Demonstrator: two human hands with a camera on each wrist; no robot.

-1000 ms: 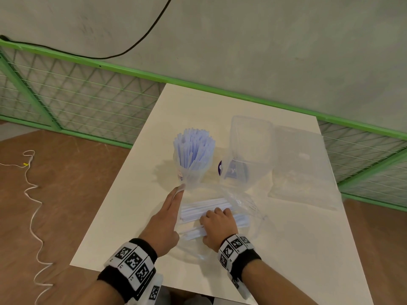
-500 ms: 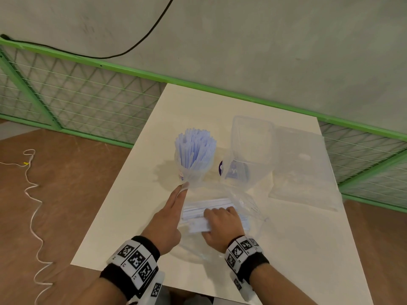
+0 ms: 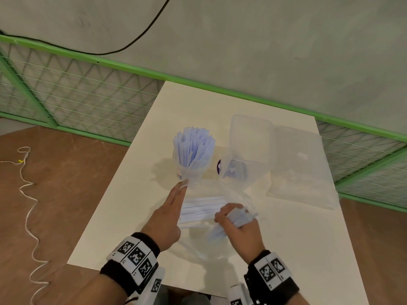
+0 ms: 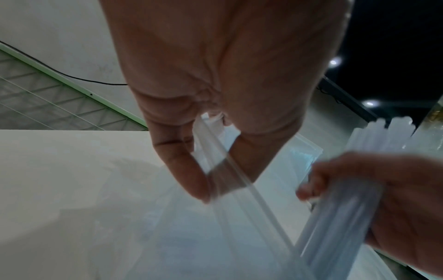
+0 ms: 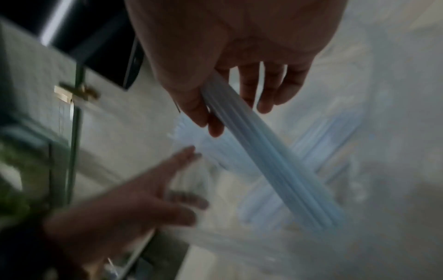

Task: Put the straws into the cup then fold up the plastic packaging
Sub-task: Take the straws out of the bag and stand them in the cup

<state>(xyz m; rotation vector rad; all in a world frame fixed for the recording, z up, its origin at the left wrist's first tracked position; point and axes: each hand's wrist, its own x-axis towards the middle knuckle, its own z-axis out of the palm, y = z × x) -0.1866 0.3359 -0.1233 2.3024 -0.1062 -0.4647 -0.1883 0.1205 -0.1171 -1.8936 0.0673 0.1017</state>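
Observation:
A clear cup (image 3: 191, 172) packed with pale blue straws (image 3: 193, 148) stands mid-table. In front of it lies the clear plastic packaging (image 3: 237, 190) with loose straws (image 3: 202, 209) still inside. My left hand (image 3: 184, 184) pinches the packaging's upper edge just below the cup; in the left wrist view thumb and finger of that hand (image 4: 208, 181) nip the bag's edge strip (image 4: 239, 189). My right hand (image 3: 231, 216) grips a bundle of straws (image 3: 236, 216) raised off the pile. In the blurred right wrist view the right hand (image 5: 227, 113) is curled round that bundle (image 5: 275, 164).
A clear lidded plastic box (image 3: 251, 137) stands behind the packaging, and another clear bag (image 3: 301, 168) lies to its right. The white table (image 3: 297, 249) ends close to my wrists. A green mesh fence (image 3: 77, 95) and a grey wall stand behind.
My right hand has closed on a bundle of straws and lifted it out of the pile, turning it. My left hand has stayed on the packaging's edge.

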